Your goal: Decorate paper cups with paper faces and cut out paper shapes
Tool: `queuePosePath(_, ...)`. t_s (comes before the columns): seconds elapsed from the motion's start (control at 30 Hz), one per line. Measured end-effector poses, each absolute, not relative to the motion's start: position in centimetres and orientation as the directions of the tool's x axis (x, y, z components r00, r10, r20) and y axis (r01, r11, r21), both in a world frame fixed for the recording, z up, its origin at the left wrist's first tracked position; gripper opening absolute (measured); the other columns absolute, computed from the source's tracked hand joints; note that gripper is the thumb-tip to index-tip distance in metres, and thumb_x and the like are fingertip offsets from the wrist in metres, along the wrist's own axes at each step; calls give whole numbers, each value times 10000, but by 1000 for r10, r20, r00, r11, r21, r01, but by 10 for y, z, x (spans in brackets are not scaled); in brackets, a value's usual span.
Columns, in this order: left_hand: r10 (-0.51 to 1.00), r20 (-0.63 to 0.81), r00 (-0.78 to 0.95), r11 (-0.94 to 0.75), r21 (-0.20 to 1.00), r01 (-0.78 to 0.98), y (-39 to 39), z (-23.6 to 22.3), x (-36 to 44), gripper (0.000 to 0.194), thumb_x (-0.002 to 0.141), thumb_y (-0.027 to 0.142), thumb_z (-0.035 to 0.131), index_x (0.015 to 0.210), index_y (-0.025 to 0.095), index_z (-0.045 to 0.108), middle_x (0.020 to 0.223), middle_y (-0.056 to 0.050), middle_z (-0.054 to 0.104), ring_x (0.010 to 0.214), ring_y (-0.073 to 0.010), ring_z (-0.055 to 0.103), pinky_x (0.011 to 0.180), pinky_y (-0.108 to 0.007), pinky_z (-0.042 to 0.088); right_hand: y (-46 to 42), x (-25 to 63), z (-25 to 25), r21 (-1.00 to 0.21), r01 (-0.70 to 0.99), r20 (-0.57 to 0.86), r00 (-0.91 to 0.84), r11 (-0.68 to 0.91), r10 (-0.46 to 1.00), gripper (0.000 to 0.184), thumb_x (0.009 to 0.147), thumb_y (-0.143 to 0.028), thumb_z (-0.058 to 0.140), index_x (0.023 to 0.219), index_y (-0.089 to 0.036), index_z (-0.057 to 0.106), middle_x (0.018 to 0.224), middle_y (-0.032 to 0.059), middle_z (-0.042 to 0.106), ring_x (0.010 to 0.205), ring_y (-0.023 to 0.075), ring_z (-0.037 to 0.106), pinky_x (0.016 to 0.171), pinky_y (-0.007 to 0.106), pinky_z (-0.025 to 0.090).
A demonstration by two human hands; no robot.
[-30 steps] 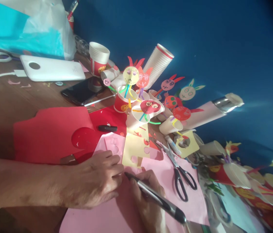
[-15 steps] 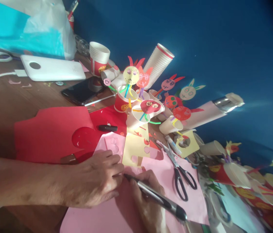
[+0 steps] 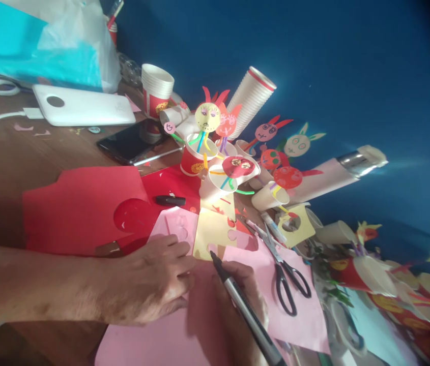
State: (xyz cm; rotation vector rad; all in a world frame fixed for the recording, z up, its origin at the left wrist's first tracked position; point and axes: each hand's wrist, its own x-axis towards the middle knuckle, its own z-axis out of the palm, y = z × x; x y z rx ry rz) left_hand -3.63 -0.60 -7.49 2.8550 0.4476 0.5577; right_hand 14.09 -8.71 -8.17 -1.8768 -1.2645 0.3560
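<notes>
My right hand (image 3: 239, 300) grips a grey-and-black marker pen (image 3: 247, 315), whose black tip rests near the lower edge of a yellow card (image 3: 212, 234) with round cut-outs. My left hand (image 3: 149, 282) lies flat on a pink paper sheet (image 3: 153, 340), its fingers pressing near the yellow card and a smaller pink piece (image 3: 172, 226). Under the left wrist lies a red paper sheet (image 3: 77, 208) with a circular cut. Black-handled scissors (image 3: 285, 277) lie on the pink sheet, right of my right hand.
A black marker cap (image 3: 171, 200) lies on red paper. Beyond it stand paper-cup figures with pipe-cleaner limbs (image 3: 215, 173), a stack of white cups (image 3: 251, 101), a phone (image 3: 134, 142) and a white power bank (image 3: 83, 105). A blue wall (image 3: 352, 76) rises behind.
My right hand has turned the marker more upright, and its tip has moved up and right to the yellow card's lower edge. My left hand stays in place.
</notes>
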Motion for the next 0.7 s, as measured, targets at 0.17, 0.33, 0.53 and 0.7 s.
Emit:
queuePosePath(0.17, 304, 335, 892, -943, 237, 232, -6, -73, -36, 156, 879, 302, 527, 788, 190, 587, 766, -22, 536, 756, -189, 463, 742, -353, 316, -90, 142, -80, -793, 593, 147, 410, -141, 900, 195, 784, -380, 585, 702, -204, 573, 458, -41, 562, 381, 104, 487, 390, 190, 395)
queuePosePath(0.33, 316, 336, 887, -938, 251, 239, -6, -74, -34, 143, 857, 307, 555, 784, 188, 587, 833, -25, 564, 787, -190, 463, 751, -360, 312, -90, 137, -74, -723, 688, 175, 274, -66, 946, 223, 821, -376, 533, 679, -205, 544, 465, -50, 556, 349, 80, 460, 381, 183, 366)
queuePosePath(0.53, 347, 349, 870, -927, 268, 262, -8, -76, -32, 148, 823, 286, 592, 719, 182, 575, 803, -21, 566, 772, -184, 456, 720, -357, 303, -89, 136, -83, -707, 707, 224, 220, 3, 949, 186, 821, -347, 546, 702, -204, 559, 475, -45, 574, 365, 82, 489, 386, 168, 398)
queuePosePath(0.7, 317, 306, 898, -936, 252, 244, -5, -73, -34, 186, 856, 332, 555, 775, 172, 605, 838, -36, 568, 800, -190, 454, 728, -360, 309, -89, 138, -89, -687, 726, 267, 240, 10, 933, 194, 819, -337, 559, 678, -202, 561, 447, -53, 554, 352, 83, 484, 368, 165, 398)
